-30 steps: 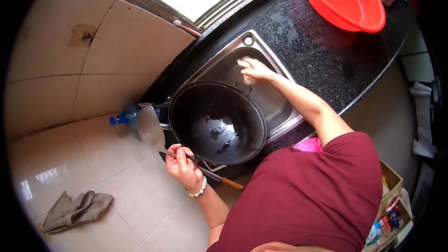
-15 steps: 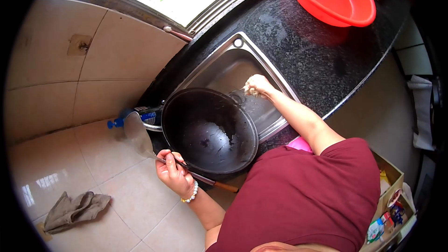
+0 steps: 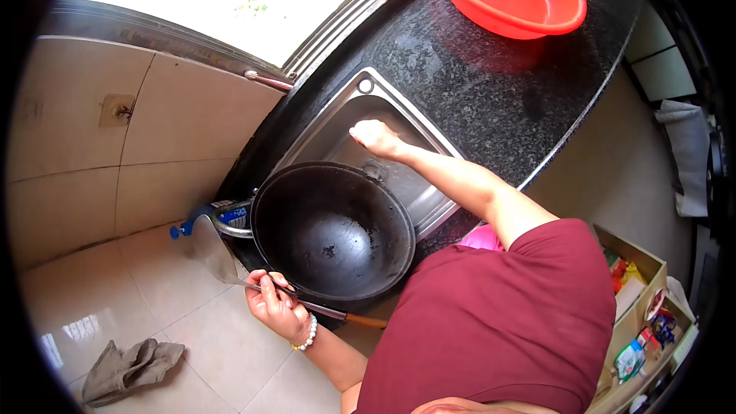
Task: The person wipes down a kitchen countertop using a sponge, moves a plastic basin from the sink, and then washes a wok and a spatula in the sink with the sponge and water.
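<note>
A large black wok [image 3: 330, 230] leans, wet inside, over the near-left part of the steel sink [image 3: 406, 103]. My left hand [image 3: 277, 307], with a beaded bracelet at the wrist, is closed at the wok's near rim. It grips a metal wok spatula [image 3: 213, 249], whose blade points left and whose wooden handle points right; whether it also grips the wok's ear is hidden. My right hand [image 3: 376, 139] is a fist above the sink basin, beyond the wok's far ear. The tan fibrous scrubber in it is hidden by the fingers now.
A red basin [image 3: 510, 0] stands on the black stone counter [image 3: 491, 100]. Beside the wok, left, is a bottle with a blue pump [image 3: 182, 228]. A brown rag [image 3: 132, 372] lies on the tiled floor. Boxes of packets [image 3: 636, 353] stand right of me.
My right fist has moved left across the sink, and the scrubber has gone out of sight inside it. My left hand keeps its grip on the spatula. The view has shifted slightly.
</note>
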`<state>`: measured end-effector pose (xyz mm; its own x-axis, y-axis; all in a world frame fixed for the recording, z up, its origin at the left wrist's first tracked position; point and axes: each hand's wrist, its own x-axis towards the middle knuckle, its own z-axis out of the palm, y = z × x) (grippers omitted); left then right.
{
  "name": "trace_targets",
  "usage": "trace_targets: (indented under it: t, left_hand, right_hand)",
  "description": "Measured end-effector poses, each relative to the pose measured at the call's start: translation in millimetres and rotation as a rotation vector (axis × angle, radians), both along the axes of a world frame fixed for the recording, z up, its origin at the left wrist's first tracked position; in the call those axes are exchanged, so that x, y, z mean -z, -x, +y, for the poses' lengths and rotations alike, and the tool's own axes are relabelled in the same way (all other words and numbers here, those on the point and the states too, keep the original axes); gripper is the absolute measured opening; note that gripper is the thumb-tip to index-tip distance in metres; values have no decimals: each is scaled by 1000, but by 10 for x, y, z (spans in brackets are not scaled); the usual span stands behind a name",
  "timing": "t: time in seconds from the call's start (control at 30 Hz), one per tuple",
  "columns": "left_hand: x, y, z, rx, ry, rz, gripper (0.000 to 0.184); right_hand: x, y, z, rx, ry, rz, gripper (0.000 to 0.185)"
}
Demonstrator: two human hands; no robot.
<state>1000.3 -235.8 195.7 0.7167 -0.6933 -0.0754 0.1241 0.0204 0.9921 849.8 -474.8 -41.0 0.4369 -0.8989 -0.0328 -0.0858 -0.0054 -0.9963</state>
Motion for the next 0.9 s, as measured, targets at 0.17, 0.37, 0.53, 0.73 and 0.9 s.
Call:
trace_targets:
  t: [0.17, 0.37, 0.53, 0.73, 0.9]
  left_hand:
    - [10, -5, 18, 13, 3, -5, 10]
    - [-36, 78, -32, 21, -15, -17, 8]
    - [-72, 284, -313, 166, -17, 8, 6]
    - [-224, 481, -578, 369, 22, -21, 7]
    - [-338, 583, -687, 412, 58, -59, 8]
  right_hand:
    - [-201, 82, -203, -257, -415, -378, 19]
    - [533, 303, 393, -318, -199, 616, 32]
    - [671, 239, 611, -374, -500, 446, 40]
    - [872, 80, 777, -410, -761, 190, 45]
    - [772, -23, 814, -385, -843, 76, 50]
